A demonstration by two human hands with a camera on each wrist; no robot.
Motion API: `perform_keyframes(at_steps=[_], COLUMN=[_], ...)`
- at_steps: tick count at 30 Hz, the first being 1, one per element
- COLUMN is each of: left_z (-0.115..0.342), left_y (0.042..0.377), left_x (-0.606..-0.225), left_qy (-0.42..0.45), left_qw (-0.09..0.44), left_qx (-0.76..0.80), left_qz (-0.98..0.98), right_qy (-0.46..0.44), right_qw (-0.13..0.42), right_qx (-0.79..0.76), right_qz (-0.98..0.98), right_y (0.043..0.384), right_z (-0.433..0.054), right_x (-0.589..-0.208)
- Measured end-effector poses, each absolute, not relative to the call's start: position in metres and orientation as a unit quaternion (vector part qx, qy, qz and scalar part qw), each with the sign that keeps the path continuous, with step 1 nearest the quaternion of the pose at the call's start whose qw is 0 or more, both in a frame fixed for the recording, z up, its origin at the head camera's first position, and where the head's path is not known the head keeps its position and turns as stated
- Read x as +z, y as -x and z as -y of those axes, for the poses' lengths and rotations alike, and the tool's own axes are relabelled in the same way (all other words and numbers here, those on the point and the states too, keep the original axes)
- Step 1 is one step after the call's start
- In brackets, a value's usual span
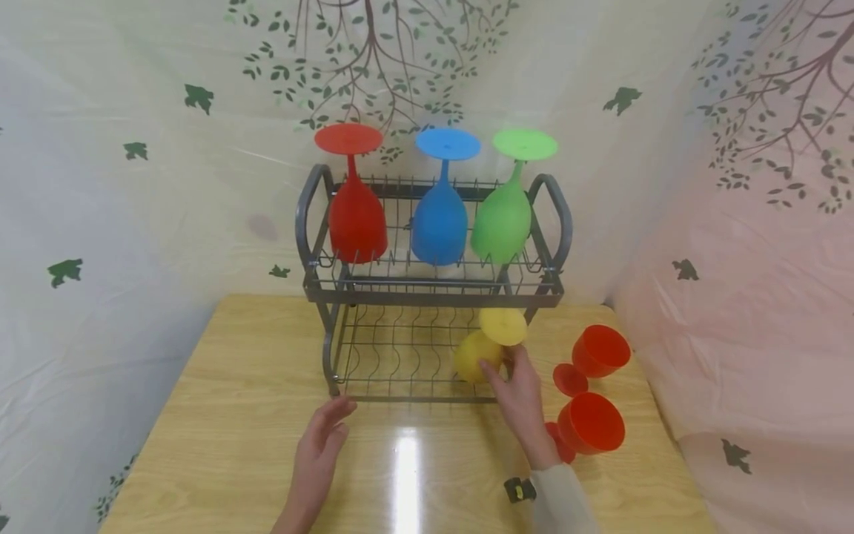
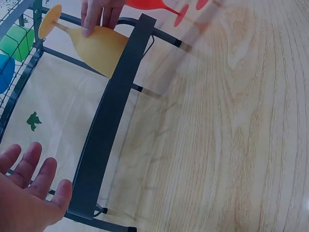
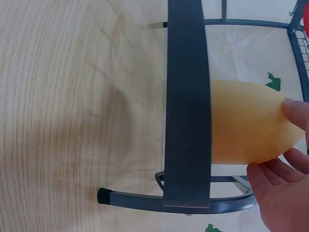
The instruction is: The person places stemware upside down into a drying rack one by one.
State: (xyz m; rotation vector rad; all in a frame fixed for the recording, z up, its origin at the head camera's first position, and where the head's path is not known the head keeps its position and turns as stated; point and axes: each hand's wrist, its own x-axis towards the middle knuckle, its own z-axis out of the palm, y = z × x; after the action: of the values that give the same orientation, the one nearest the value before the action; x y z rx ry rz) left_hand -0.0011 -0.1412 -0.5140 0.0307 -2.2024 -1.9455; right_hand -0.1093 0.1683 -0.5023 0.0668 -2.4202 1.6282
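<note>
My right hand holds a yellow goblet by its bowl, thumb on one side and fingers on the other. The goblet is bowl down and foot up, at the right of the dish rack's lower tier. In the right wrist view, the front bar hides the rim of the yellow bowl. By the rack's lower front left corner is my left hand, holding nothing, its fingers loosely spread in the left wrist view.
On the upper tier of the dark rack, red, blue and green goblets stand upside down. Two red goblets lie on the wooden table at the right. A small black object is beside my right sleeve.
</note>
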Motion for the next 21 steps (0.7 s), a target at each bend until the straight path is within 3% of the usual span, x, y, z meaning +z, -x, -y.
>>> perform_keyframes(at_steps=[21], left_z=[0.1435], left_y=[-0.0065], left_x=[-0.5172], left_qy=[-0.021], left_qw=[0.096], left_qx=[-0.656], left_qz=[0.748], right_qy=[-0.021], right_qw=[0.102], right_qx=[0.501], right_qz=[0.859], right_y=[0.1194], right_z=[-0.1641], right_x=[-0.5106])
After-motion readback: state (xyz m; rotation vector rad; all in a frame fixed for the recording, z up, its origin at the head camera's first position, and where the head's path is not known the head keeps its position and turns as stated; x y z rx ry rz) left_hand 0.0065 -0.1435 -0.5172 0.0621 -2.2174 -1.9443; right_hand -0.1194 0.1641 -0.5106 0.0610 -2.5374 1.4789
